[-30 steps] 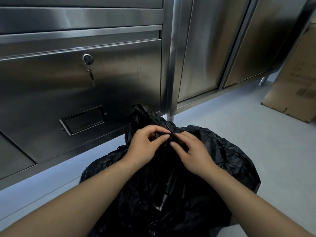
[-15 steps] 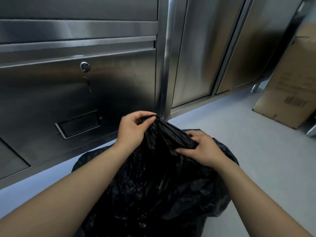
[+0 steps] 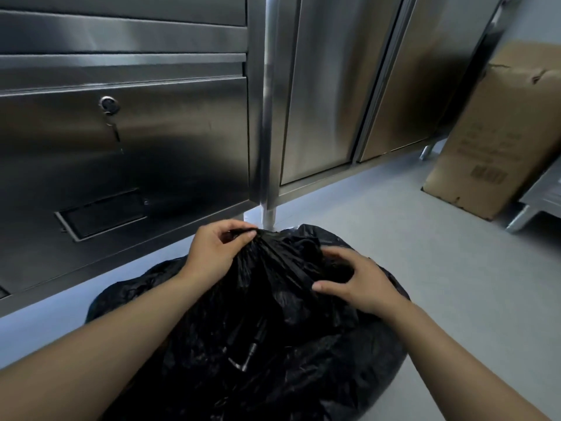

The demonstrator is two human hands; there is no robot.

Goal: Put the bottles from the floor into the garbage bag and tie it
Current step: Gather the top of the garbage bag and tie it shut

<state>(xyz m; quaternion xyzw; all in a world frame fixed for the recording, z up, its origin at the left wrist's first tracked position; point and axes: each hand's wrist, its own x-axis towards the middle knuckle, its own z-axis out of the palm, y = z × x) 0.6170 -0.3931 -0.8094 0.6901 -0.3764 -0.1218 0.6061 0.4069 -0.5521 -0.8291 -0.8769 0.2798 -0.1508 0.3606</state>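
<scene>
A full black garbage bag (image 3: 258,335) sits on the grey floor in front of me, its top gathered into folds. My left hand (image 3: 214,252) pinches the gathered top edge of the bag at its upper left. My right hand (image 3: 356,282) lies on the bag's upper right with fingers spread and curled into the plastic just below the gathered part. No bottles are visible; whatever is inside the bag is hidden by the black plastic.
Stainless steel cabinets (image 3: 127,141) with a lock and a recessed handle stand right behind the bag, with a steel leg (image 3: 268,189) touching the floor beside it. A cardboard box (image 3: 498,138) leans at the right. Grey floor (image 3: 455,284) stretches to the right.
The bag's top went from being worked between both hands to being pulled up by my left hand. My right hand slid off the neck and now spreads on the bag's right side.
</scene>
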